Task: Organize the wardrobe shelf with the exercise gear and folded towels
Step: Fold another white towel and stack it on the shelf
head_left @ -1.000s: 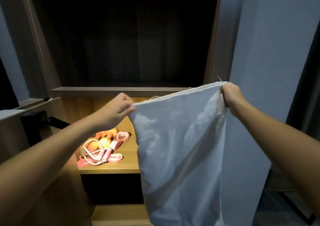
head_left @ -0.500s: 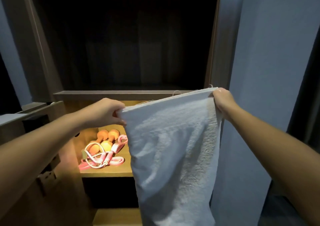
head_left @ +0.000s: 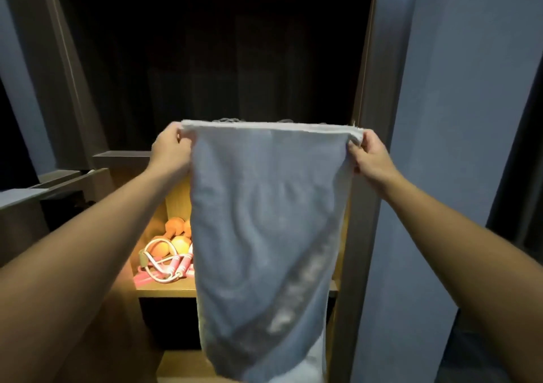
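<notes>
White terry-cloth towel (head_left: 264, 221), rectangular, hangs full length from centre view down to 6 o'clock, stretched flat in front of the wardrobe opening.

- Your left hand (head_left: 170, 150) pinches the top corner at 10 o'clock, fingers curled over the hem. Your right hand (head_left: 368, 156) pinches the opposite corner at 2 o'clock the same way. Both hold only the towel.
- Top hem is taut and about level; the body sags, with diagonal creases.
- The towel is unfolded and not yet on any shelf.

Risks, as I judge them:
- The grip is fingertips on corners only. A quick shake or fold could pull one corner free and drop that side.
- The cloth blocks your sight of the shelf. Bringing it forward blind could sweep the hem into the gear.
- Creases left in will make a lumpy fold.

Behind the towel, at 8 o'clock:
- Orange dumbbells (head_left: 176, 227) and a pink-and-white jump rope (head_left: 167, 268) lie loosely bunched on the lit wooden shelf (head_left: 164, 290). The rope's loops are tangled just in front of the dumbbells.
- The right part of that shelf is hidden by the cloth.

Farther on, a dark upper compartment (head_left: 220, 59) at 12 o'clock; contents cannot be made out. A pale blue-grey wardrobe panel (head_left: 455, 147) stands at 3 o'clock. The room is dim, with warm light only at the shelf.
</notes>
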{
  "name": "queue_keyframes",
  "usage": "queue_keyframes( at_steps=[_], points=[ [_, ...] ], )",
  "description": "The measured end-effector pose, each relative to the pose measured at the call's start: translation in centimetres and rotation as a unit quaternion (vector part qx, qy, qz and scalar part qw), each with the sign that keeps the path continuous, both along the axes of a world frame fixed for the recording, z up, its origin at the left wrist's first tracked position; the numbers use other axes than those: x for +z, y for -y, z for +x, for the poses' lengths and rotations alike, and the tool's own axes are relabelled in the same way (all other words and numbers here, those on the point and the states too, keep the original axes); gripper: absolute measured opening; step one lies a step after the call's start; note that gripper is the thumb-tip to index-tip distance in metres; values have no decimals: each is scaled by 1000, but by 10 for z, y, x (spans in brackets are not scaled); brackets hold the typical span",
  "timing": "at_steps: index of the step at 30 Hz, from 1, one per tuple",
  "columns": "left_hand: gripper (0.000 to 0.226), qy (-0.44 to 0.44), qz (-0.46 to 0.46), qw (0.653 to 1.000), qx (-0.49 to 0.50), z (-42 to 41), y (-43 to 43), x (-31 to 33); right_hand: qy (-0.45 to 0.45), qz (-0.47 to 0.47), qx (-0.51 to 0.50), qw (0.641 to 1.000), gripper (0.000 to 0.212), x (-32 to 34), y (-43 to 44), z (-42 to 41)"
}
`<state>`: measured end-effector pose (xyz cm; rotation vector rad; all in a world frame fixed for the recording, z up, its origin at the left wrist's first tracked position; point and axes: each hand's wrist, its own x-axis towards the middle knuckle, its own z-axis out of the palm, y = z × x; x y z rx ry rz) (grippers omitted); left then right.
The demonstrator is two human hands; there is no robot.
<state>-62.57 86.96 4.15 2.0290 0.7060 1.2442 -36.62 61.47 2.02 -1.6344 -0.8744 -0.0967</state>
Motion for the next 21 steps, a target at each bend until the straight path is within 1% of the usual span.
queue_keyframes(
  at_steps=[1,2,3,4,5,7,8,9,10,12,13,14,15,16,17,18,19,20,21],
  points=[
    [17,-51,-8,999,-7,2,4,1,1,-53,-2,999,8,0,-5,-2],
    [21,-138,-22,990,-10,3,8,-3,-4,-146,-2,989,14,-3,-8,-5],
    [27,-185,-36,982,-2,3,8,-9,-6,-225,-20,974,20,-6,-10,-6],
    [31,-205,-25,978,23,4,7,-12,-1,-246,-47,968,25,-8,-12,-5],
    [30,-180,-21,983,45,4,5,-14,5,-219,-75,973,28,-9,-14,-5],
    [24,-87,-23,994,67,6,3,-14,-6,-116,-93,989,23,-6,-18,-6],
    [21,-82,-23,994,74,7,2,-15,-31,-85,-88,992,22,-4,-19,-8],
    [21,-110,-20,991,79,9,7,-16,-62,-77,-75,992,25,-4,-21,-10],
    [23,-150,-17,985,88,12,7,-24,-83,-89,-64,990,33,-8,-22,-11],
    [24,-187,-8,976,113,19,10,-43,-88,-133,-81,984,48,-21,-24,-13],
    [23,-211,21,970,121,20,13,-53,-86,-143,-100,981,49,-27,-23,-13],
    [22,-193,7,976,102,20,16,-58,-83,-140,-116,980,48,-32,-22,-12],
    [29,-173,-31,982,61,17,21,-61,-80,-124,-129,981,45,-36,-20,-9],
    [42,-131,-120,984,-19,15,22,-62,-81,-99,-136,982,41,-39,-18,-5],
    [58,-128,-195,965,-121,12,25,-62,-89,-75,-141,983,36,-40,-15,-1],
    [76,-152,-249,933,-212,7,28,-60,-94,-48,-143,984,34,-40,-12,2],
    [90,-177,-280,900,-284,1,30,-60,-98,-35,-142,984,33,-40,-10,4],
    [100,-184,-301,875,-331,-2,28,-63,-100,-36,-139,985,32,-40,-9,6],
    [106,-182,-315,862,-354,-5,23,-67,-98,-42,-134,985,32,-40,-10,7]
  ],
)
